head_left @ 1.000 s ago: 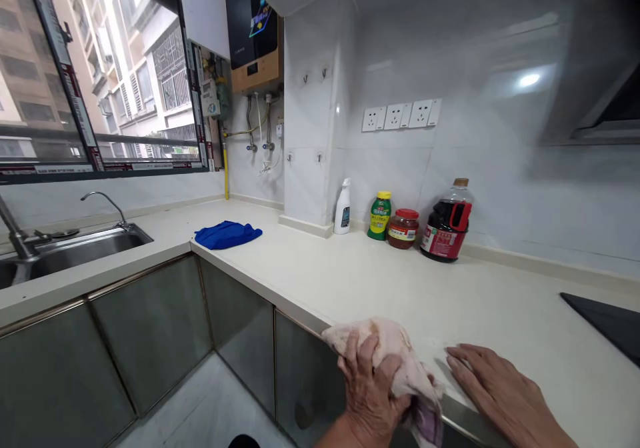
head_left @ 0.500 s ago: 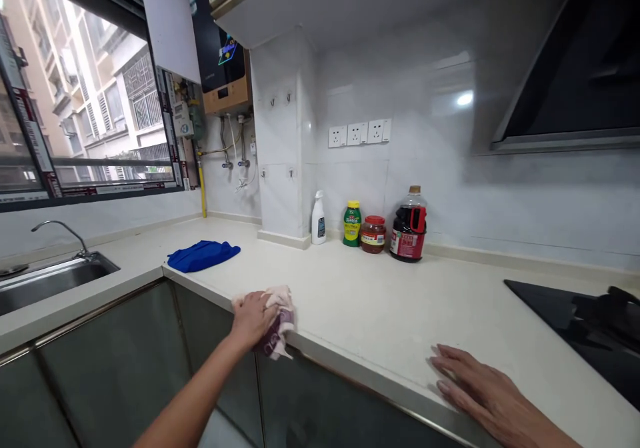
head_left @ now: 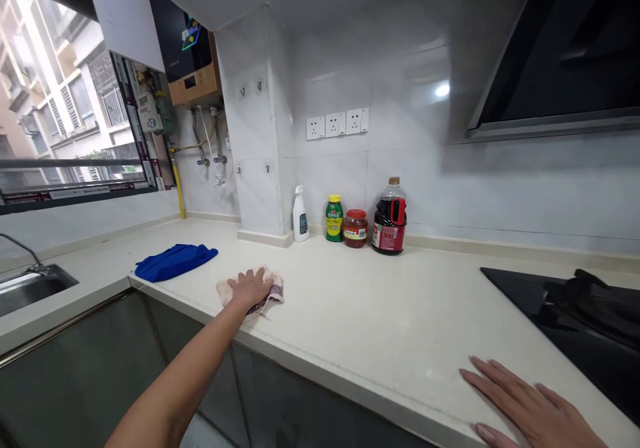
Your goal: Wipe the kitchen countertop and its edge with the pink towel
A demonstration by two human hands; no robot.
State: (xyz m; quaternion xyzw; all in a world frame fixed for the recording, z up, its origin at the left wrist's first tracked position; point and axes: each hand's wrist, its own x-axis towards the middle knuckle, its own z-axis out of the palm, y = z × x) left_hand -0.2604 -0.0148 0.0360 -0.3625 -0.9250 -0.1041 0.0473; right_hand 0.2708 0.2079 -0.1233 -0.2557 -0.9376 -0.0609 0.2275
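Observation:
My left hand (head_left: 251,289) presses a pale pink and purple cloth (head_left: 275,295) onto the white countertop (head_left: 360,308), close to its front edge. The fingers are bent over the cloth and hold it; part of the cloth is hidden under the palm. On the right, my right hand (head_left: 533,398) rests on the counter near the front edge, its fingers spread and nothing in it. To the left of the held cloth lies a crumpled blue cloth (head_left: 175,262).
Along the back wall stand a white spray bottle (head_left: 300,218), a green bottle with a yellow cap (head_left: 334,220), a red-lidded jar (head_left: 355,229) and a large dark-liquid jug (head_left: 390,221). A black stove (head_left: 530,295) is at right, a sink (head_left: 45,288) at left.
My left hand has moved the pink cloth from the counter's front edge inward onto the top, where it lies flatter. My right hand has shifted right with fingers wider apart. The view has turned right.

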